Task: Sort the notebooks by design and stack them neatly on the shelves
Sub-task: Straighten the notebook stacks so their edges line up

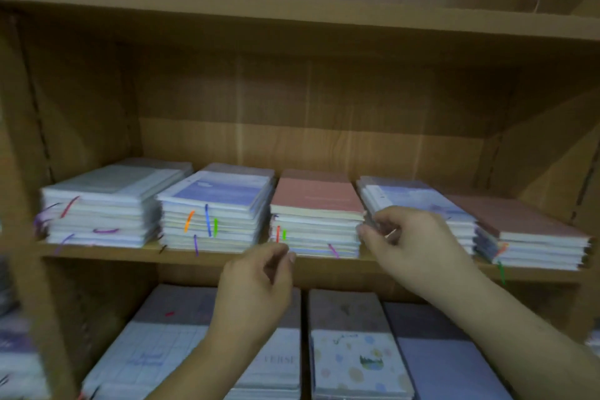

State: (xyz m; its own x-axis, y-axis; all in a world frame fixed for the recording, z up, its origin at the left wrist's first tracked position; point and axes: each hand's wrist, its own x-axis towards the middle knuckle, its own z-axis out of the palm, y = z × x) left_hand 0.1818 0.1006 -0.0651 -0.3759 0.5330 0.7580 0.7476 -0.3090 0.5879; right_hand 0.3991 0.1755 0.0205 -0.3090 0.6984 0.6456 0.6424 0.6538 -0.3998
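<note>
Head view: the right hand (412, 237) has a narrow grip, fingertips pinching the near corner of the blue-topped stack (418, 204), while the left hand (256, 282) curls loosely, holding nothing, before the pink-topped stack (316, 214). Five notebook stacks crowd the middle shelf (97, 252); more lie below.

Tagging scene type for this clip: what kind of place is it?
Likely a stationery shop or stockroom: wooden shelving, many stacks of new-looking notebooks with coloured ribbon markers, more on the lower shelf. Both hands are at the stacks.
</note>
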